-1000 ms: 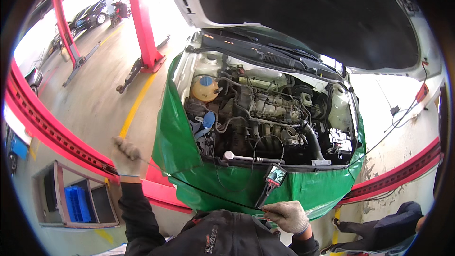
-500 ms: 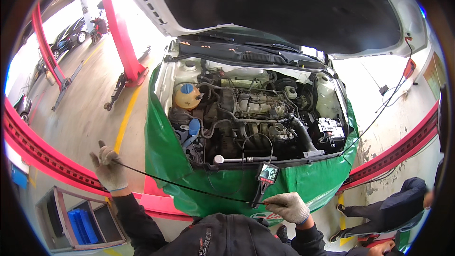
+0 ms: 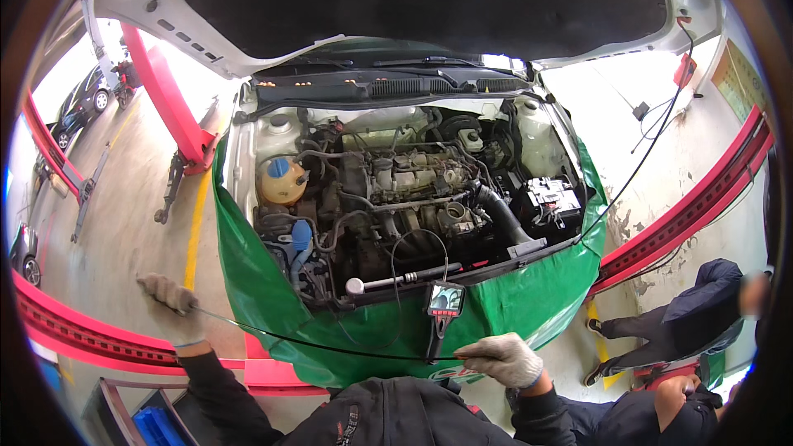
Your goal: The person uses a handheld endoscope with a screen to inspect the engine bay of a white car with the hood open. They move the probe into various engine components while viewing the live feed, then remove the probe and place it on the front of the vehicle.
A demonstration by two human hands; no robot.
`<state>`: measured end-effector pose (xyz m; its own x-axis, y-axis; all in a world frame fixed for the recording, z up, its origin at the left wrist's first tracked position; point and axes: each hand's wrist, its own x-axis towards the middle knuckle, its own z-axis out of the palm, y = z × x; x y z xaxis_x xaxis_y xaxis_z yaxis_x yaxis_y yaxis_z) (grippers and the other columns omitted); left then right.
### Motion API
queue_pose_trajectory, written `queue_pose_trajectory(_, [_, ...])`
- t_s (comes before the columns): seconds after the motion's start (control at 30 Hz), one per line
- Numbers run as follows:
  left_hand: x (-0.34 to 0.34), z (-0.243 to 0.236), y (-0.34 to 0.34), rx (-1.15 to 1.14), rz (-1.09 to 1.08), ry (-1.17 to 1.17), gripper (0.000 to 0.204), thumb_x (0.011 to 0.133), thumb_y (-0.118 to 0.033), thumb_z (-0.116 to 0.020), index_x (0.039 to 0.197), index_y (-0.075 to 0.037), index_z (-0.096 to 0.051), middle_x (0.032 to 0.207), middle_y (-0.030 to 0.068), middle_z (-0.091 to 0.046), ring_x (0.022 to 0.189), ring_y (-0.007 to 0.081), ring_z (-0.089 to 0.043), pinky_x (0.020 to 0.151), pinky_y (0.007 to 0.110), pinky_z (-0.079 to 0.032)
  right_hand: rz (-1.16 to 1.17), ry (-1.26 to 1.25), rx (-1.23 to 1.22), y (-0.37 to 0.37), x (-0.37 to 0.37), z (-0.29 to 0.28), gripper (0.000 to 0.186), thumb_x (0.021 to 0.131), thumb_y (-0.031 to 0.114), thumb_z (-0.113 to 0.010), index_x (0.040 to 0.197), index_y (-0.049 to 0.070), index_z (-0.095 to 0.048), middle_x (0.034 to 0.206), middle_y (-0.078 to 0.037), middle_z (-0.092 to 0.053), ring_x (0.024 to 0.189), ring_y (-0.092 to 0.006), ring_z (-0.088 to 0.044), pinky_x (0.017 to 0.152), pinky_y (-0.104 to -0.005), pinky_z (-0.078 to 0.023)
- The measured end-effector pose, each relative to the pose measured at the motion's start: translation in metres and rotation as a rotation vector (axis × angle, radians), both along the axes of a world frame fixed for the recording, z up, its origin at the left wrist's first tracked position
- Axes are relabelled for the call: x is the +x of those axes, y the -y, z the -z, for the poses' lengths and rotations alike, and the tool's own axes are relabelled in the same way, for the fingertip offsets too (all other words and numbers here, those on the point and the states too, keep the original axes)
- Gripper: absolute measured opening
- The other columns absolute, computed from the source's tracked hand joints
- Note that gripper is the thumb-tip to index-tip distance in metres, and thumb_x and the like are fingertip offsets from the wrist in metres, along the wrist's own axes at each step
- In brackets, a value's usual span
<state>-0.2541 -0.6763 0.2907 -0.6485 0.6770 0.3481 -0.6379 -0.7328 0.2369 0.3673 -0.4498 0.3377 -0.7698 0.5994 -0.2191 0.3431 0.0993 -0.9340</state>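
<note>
Both my hands wear pale knit work gloves. A long thin dark rod (image 3: 330,351), slightly bowed, stretches between them in front of the car. My left hand (image 3: 172,306) is closed around its far-left end, out past the fender. At the rod's other end, the fingers of my right hand (image 3: 504,360) pinch it. Just behind the rod, a handheld inspection camera (image 3: 446,301) with a lit screen stands against the green fender cover (image 3: 347,332). Its thin cable loops up over the engine (image 3: 413,182). A chrome-headed long-handled tool (image 3: 401,278) lies along the bay's front edge.
The raised hood (image 3: 421,0) hangs over the bay. A yellowish coolant tank (image 3: 282,183) and the battery (image 3: 552,198) sit at opposite sides. Red lift beams (image 3: 686,190) flank the car. Other people (image 3: 686,322) are at the lower right. A blue bin (image 3: 157,428) is lower left.
My view has shifted, so the car sits further left and the hood lower. The left hand's fingers, partly raised before, now wrap the rod. The right hand keeps its pinch.
</note>
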Motion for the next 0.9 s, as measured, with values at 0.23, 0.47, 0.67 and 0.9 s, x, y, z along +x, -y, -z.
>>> queue_pose_trajectory(0.23, [-0.024,-0.056,-0.059,-0.905,-0.880,-0.111,0.031,0.121,-0.040,-0.054,0.119,-0.015,-0.070,0.086,-0.0071,-0.053,0.063,0.0027,-0.039,0.056,0.022,-0.035,0.531,0.136,0.267,-0.051,0.077,0.001,0.025,0.093,-0.003,-0.082,0.117,0.000,-0.085,0.090,-0.010,-0.079,0.080,-0.0155,-0.073,0.076,-0.0296,-0.058])
queue_pose_trajectory(0.47, [0.202,-0.024,-0.280,-0.702,-0.384,-1.800,0.072,0.088,-0.022,-0.090,0.154,-0.012,-0.064,0.156,0.0184,-0.059,0.122,0.0359,-0.074,0.101,0.043,-0.062,0.573,0.222,0.700,-0.114,0.048,-0.008,0.025,0.090,-0.002,-0.079,0.114,0.000,-0.084,0.089,-0.017,-0.077,0.079,-0.0254,-0.076,0.076,-0.0344,-0.058])
queue_pose_trajectory(0.67, [0.243,0.024,-0.411,-0.689,-0.504,-2.030,0.059,0.095,-0.026,-0.080,0.148,-0.008,-0.061,0.130,0.0118,-0.064,0.102,0.0318,-0.071,0.085,0.044,-0.060,0.624,0.327,0.615,-0.143,0.046,-0.033,0.029,0.082,-0.008,-0.079,0.111,-0.003,-0.083,0.085,-0.017,-0.077,0.076,-0.0248,-0.075,0.072,-0.0339,-0.057])
queue_pose_trajectory(0.9, [0.240,0.092,-0.484,-0.614,-0.691,-1.956,0.014,0.099,-0.021,-0.073,0.101,-0.012,-0.064,0.093,0.0037,-0.066,0.088,0.0260,-0.070,0.073,0.042,-0.057,0.841,0.217,0.591,-0.164,0.049,-0.046,0.033,0.098,-0.012,-0.070,0.130,-0.007,-0.075,0.112,-0.014,-0.081,0.094,-0.0173,-0.074,0.085,-0.0308,-0.062])
